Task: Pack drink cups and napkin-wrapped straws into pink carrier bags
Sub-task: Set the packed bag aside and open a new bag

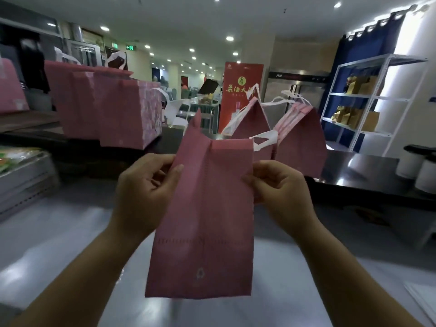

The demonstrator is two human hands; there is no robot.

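Now | left hand [141, 194] + right hand [280, 187] pinch flat pink bag [203, 232]

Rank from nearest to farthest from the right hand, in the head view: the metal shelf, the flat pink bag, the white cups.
1. Flat pink bag: pinched by the right hand.
2. White cups: right, on the dark counter.
3. Metal shelf: far back, on the right.

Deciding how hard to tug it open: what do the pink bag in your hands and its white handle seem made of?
Pink carrier bag: probably non-woven fabric, matte; dotted pressed seam lines and limp drape. White handle: flat limp strap, likely the same matte fabric; too blurred to be sure.
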